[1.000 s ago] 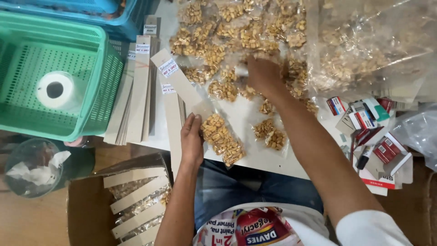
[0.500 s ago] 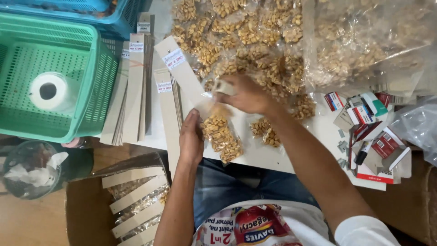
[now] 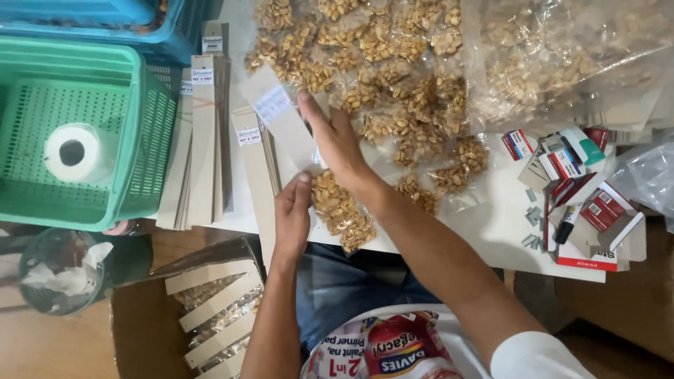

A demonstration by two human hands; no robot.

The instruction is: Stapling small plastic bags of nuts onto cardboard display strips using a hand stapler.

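Note:
My left hand (image 3: 291,214) pinches the top of a clear packet of peanuts (image 3: 342,212) at the near table edge. Its thumb sits where a grey cardboard strip with a white label (image 3: 279,116) meets the packet. My right hand (image 3: 337,144) lies with its fingers stretched out along the right edge of that strip, touching it. I see nothing gripped in that hand. Just behind it, many more peanut packets (image 3: 393,77) are heaped on the white table (image 3: 491,231).
Stacks of cardboard strips (image 3: 203,140) lie left of the hands. Further left is a green basket (image 3: 147,140) with a roll of tape (image 3: 72,152). Small red and white boxes (image 3: 597,210) sit at the right. A brown box of finished packets (image 3: 210,309) stands below.
My right hand has come back from the heap of packets towards me and now lies flat along the labelled strip. My left hand stays at the packet's top.

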